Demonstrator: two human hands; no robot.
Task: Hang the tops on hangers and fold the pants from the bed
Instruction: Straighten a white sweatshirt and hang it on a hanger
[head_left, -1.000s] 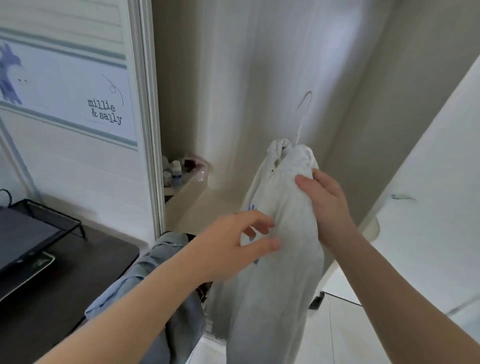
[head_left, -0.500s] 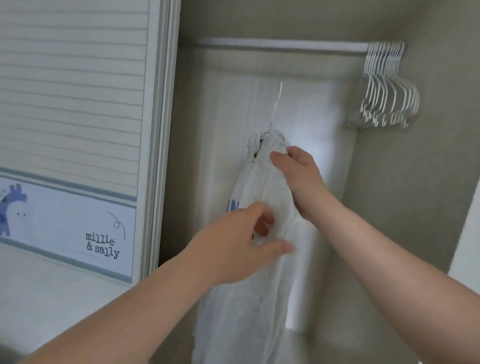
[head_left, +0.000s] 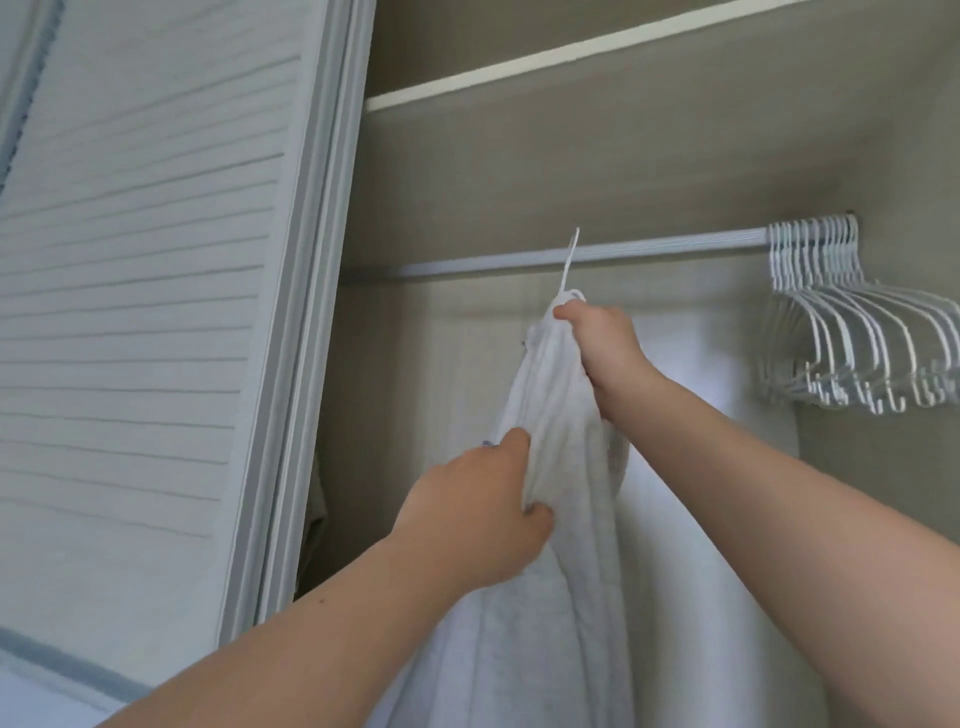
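I'm looking up into the open wardrobe, with its louvred door off to the left and the rail running across near the top. The white top hangs in front of me, bunched lengthwise, below the rail and well left of the stack of empty hangers. I judge it light, soft and limp. It gives nothing to push against and could slip off its hanger, so the place to hold is the stiff neck under the hook. My right hand grips just there, fingers curled round the gathered collar. My left hand sits lower, pinching a fold of cloth at the garment's left edge. The thin hanger hook pokes up across the rail; I cannot tell whether it is seated over it.
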